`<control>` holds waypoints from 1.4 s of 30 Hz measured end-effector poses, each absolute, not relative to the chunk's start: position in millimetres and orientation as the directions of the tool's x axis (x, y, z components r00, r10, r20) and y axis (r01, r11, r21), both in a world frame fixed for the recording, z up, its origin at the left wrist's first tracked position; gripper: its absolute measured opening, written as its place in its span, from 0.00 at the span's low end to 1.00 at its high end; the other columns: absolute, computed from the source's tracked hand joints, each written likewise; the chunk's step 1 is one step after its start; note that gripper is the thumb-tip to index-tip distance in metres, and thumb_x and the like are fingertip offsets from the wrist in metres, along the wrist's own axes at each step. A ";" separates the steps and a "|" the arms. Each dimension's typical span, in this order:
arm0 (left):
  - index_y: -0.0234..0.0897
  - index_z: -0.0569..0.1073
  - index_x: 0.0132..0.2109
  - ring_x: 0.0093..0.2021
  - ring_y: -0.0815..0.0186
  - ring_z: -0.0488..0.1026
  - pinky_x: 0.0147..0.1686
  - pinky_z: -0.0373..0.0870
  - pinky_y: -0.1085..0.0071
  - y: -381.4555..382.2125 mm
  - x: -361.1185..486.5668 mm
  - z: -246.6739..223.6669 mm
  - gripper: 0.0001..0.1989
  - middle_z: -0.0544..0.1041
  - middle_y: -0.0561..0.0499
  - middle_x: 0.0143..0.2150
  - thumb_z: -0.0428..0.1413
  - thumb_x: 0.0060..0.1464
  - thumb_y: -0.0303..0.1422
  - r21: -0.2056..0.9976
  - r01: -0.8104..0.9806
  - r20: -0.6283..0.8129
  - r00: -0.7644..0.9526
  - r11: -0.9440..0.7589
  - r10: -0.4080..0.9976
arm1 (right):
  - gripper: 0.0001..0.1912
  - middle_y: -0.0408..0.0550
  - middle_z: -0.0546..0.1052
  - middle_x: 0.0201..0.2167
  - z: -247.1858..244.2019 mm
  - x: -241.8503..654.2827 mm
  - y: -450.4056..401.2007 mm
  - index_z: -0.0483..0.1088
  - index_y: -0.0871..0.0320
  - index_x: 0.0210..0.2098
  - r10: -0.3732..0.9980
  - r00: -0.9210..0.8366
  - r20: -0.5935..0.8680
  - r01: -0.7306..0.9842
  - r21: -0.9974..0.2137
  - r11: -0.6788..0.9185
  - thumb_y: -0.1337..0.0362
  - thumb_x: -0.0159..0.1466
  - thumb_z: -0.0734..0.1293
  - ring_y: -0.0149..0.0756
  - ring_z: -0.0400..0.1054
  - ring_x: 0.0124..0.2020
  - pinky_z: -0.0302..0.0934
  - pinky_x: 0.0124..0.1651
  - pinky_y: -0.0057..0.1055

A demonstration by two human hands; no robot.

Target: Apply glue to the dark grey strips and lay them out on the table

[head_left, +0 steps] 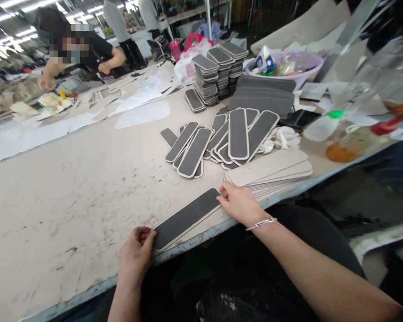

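Note:
A long dark grey panel with a pale rounded border [188, 217] lies near the table's front edge, over another pale piece that shows along its near side. My left hand [136, 250] pinches the panel's left end between thumb and fingers. At the other end, my right hand [237, 201] has its fingertips closed on the panel's right corner. Just beyond my right hand lies a fanned stack of plain beige strips [272, 167]. Farther back, a loose heap of similar grey panels with pale borders [195, 152] lies overlapped at several angles.
Tall stacks of bordered panels [206, 80] stand at the back, beside plain dark grey pieces [262, 96]. A purple basin [310, 74], a green-capped bottle [324, 125] and a container of amber liquid [347, 145] stand right. A co-worker [104, 58] works across the table [70, 201].

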State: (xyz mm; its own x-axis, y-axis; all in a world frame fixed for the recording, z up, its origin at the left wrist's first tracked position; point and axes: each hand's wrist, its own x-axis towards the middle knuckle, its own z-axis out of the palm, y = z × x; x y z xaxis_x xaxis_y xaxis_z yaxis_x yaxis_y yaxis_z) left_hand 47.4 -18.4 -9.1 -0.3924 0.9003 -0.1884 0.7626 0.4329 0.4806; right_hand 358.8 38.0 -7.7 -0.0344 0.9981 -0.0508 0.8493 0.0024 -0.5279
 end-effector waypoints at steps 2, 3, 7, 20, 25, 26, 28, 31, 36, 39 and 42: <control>0.38 0.69 0.36 0.29 0.61 0.73 0.31 0.67 0.68 -18.1 46.1 -9.7 0.19 0.75 0.50 0.29 0.55 0.43 0.48 0.509 0.741 -0.191 -0.399 0.438 0.897 | 0.05 0.39 0.75 0.26 -8.6 358.7 38.5 0.66 0.54 0.36 0.998 -0.029 -0.053 0.855 -0.518 -0.003 0.64 0.59 0.65 0.32 0.69 0.29 0.54 0.34 0.27; 0.38 0.69 0.36 0.29 0.62 0.73 0.30 0.67 0.68 -17.8 46.4 -9.3 0.20 0.75 0.51 0.28 0.56 0.42 0.49 0.520 0.733 -0.190 -0.402 0.439 0.896 | 0.05 0.39 0.75 0.26 -8.9 358.5 38.6 0.66 0.55 0.36 0.998 -0.028 -0.053 0.857 -0.515 -0.003 0.64 0.59 0.65 0.32 0.69 0.29 0.55 0.34 0.27; 0.37 0.69 0.34 0.27 0.64 0.72 0.28 0.66 0.70 -17.3 51.5 -5.7 0.20 0.74 0.52 0.27 0.57 0.40 0.48 0.565 0.683 -0.198 -0.431 0.462 0.880 | 0.04 0.39 0.75 0.26 -9.3 358.0 38.8 0.66 0.54 0.35 0.998 -0.032 -0.050 0.856 -0.517 0.001 0.64 0.59 0.65 0.33 0.70 0.29 0.55 0.34 0.27; 0.36 0.68 0.35 0.25 0.68 0.70 0.27 0.66 0.73 -21.7 50.9 -6.3 0.16 0.72 0.53 0.26 0.57 0.44 0.43 0.622 0.655 -0.172 -0.420 0.429 0.891 | 0.04 0.38 0.75 0.26 -13.9 360.0 38.6 0.67 0.54 0.34 0.998 -0.048 -0.034 0.872 -0.489 0.025 0.63 0.58 0.66 0.32 0.70 0.27 0.55 0.32 0.27; 0.34 0.68 0.39 0.27 0.67 0.72 0.29 0.69 0.70 -28.1 43.5 -5.1 0.19 0.73 0.50 0.30 0.56 0.45 0.43 0.784 0.451 -0.271 -0.369 0.426 0.889 | 0.05 0.39 0.75 0.26 -15.7 360.8 38.8 0.67 0.54 0.34 0.998 -0.052 -0.036 0.875 -0.484 0.028 0.61 0.58 0.66 0.33 0.70 0.28 0.56 0.32 0.28; 0.34 0.68 0.41 0.27 0.67 0.72 0.29 0.69 0.70 -29.5 41.8 -5.0 0.20 0.73 0.50 0.31 0.57 0.44 0.43 0.785 0.452 -0.272 -0.362 0.423 0.892 | 0.05 0.40 0.75 0.26 -16.1 360.8 38.9 0.67 0.54 0.33 0.998 -0.051 -0.036 0.874 -0.485 0.027 0.61 0.58 0.66 0.33 0.70 0.27 0.57 0.32 0.28; 0.34 0.69 0.42 0.28 0.68 0.71 0.30 0.68 0.71 -31.3 39.0 -5.5 0.22 0.73 0.50 0.31 0.58 0.42 0.43 0.751 0.518 -0.253 -0.347 0.410 0.903 | 0.06 0.40 0.75 0.26 -16.7 360.5 38.9 0.67 0.54 0.34 0.998 -0.051 -0.034 0.872 -0.488 0.028 0.61 0.58 0.66 0.34 0.70 0.27 0.57 0.32 0.28; 0.34 0.70 0.43 0.27 0.69 0.69 0.29 0.67 0.72 -31.4 37.4 -6.6 0.22 0.72 0.52 0.28 0.59 0.42 0.43 0.675 0.630 -0.223 -0.323 0.384 0.920 | 0.06 0.40 0.75 0.26 -16.7 359.9 38.7 0.67 0.54 0.34 0.998 -0.044 -0.033 0.871 -0.491 0.022 0.61 0.58 0.66 0.35 0.71 0.28 0.57 0.32 0.28; 0.35 0.70 0.43 0.25 0.67 0.68 0.26 0.65 0.71 -28.1 35.8 -8.2 0.25 0.71 0.53 0.27 0.59 0.40 0.47 0.638 0.656 -0.252 -0.316 0.402 0.915 | 0.05 0.39 0.76 0.27 -11.8 358.8 37.8 0.66 0.54 0.35 0.998 -0.039 -0.042 0.858 -0.514 0.012 0.64 0.59 0.66 0.32 0.70 0.29 0.57 0.34 0.26; 0.35 0.70 0.42 0.26 0.66 0.69 0.26 0.66 0.70 -25.6 32.2 -11.0 0.28 0.72 0.53 0.27 0.59 0.38 0.50 0.634 0.646 -0.286 -0.315 0.425 0.905 | 0.05 0.40 0.76 0.28 -9.7 357.9 38.5 0.67 0.55 0.36 0.998 -0.038 -0.049 0.858 -0.514 0.008 0.64 0.60 0.65 0.32 0.70 0.30 0.56 0.34 0.26; 0.36 0.71 0.42 0.24 0.65 0.69 0.25 0.65 0.70 -24.1 30.4 -12.0 0.29 0.72 0.54 0.26 0.60 0.36 0.52 0.626 0.649 -0.296 -0.316 0.433 0.901 | 0.04 0.40 0.76 0.29 -9.6 357.3 39.0 0.67 0.55 0.36 0.998 -0.033 -0.051 0.861 -0.508 0.002 0.65 0.60 0.65 0.32 0.70 0.29 0.56 0.34 0.26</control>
State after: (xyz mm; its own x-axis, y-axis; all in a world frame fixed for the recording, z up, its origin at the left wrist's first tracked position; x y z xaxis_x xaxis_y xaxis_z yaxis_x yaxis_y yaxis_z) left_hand 30.4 -24.1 -12.0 -0.3157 0.9014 -0.2963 0.6488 0.4329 0.6259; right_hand 357.3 39.0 -9.6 -0.0331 0.9981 -0.0513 0.8611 0.0024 -0.5085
